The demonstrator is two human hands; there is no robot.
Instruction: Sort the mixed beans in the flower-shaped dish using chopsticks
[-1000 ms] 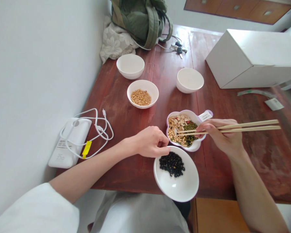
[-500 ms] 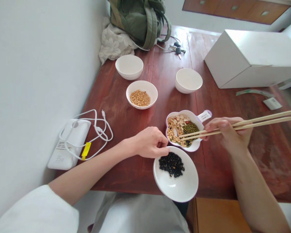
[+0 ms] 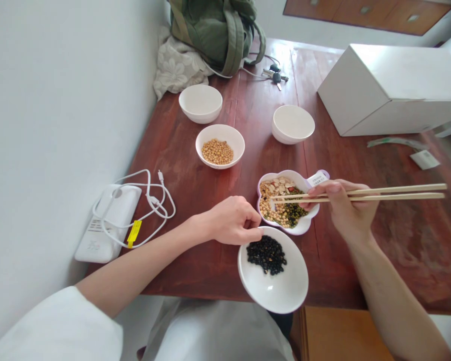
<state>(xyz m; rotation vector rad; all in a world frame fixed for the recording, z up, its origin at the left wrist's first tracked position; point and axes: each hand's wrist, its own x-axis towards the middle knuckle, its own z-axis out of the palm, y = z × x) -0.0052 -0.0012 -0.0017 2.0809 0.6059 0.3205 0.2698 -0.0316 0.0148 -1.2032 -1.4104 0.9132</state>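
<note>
My left hand (image 3: 236, 220) grips the rim of a white bowl (image 3: 280, 297) at the table's front edge, thumb over the inside. Black beans (image 3: 266, 255) lie in this bowl, which looks tilted. My right hand (image 3: 346, 205) is closed around a pair of wooden chopsticks (image 3: 398, 193). Their tips reach into a scalloped white dish with a lilac rim and handle (image 3: 302, 228). In the dish are yellow soybeans (image 3: 278, 214), green and black beans, and pale peanut pieces (image 3: 283, 183). Whether the tips pinch a bean is too small to tell.
Beyond the dish stand a bowl of soybeans (image 3: 218, 151) and two bare white bowls, one left (image 3: 200, 103) and one right (image 3: 293, 123). A power bank with cables (image 3: 108, 220) lies left by the wall. Further back are a green bag (image 3: 214, 35), keys (image 3: 275, 75) and a white box (image 3: 391, 90).
My right hand has moved left and slightly up, so the chopsticks lie flatter and their tips sit further left and higher in the dish. My left hand and its bowl stay put.
</note>
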